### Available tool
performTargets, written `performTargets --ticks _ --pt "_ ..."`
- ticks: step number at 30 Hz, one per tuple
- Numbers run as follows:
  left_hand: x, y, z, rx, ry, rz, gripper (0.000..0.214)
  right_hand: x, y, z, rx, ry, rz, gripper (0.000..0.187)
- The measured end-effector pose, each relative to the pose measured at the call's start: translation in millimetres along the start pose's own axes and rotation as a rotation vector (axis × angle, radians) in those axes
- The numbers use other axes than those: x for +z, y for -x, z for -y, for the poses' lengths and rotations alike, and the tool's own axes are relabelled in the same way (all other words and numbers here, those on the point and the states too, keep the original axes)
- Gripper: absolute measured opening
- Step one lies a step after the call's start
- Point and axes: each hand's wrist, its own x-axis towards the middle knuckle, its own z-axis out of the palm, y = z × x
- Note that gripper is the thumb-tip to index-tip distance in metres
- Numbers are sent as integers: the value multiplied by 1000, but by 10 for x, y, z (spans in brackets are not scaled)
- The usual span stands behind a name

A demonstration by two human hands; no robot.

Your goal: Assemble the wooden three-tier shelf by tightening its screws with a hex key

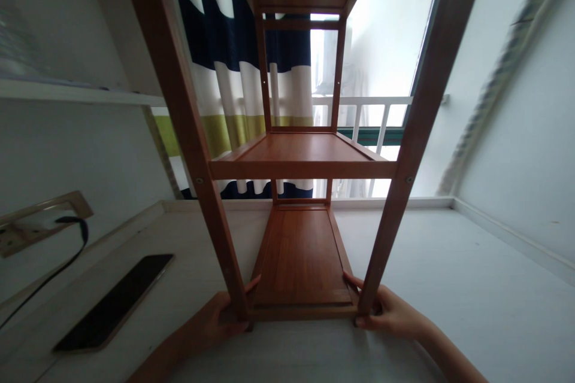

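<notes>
A brown wooden shelf rack (303, 170) stands upright in front of me, its top cut off by the upper edge of the view. Its lowest board (303, 251) sits just above the white surface. At the near left foot, my left hand (220, 314) is closed around the bottom corner, thumb low and a finger over the board's edge. My right hand (390, 311) grips the near right foot in the same way. The undersides of both corners are hidden.
A dark phone (114, 302) lies on the white surface at the left. Behind it, a wall socket (40, 224) holds a plug with a black cable. A striped curtain (242, 93), a white railing (381, 125) and a window are at the back.
</notes>
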Motion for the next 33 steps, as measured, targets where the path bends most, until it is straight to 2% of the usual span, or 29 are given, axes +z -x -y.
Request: performTargets --ticks 25,33 --pt "-32 -2 -14 -29 -39 51 66 -2 -6 -28 0 -43 -1 88" --pt "11 15 -123 -46 -7 -40 72 -24 -3 -43 -7 -9 13 96"
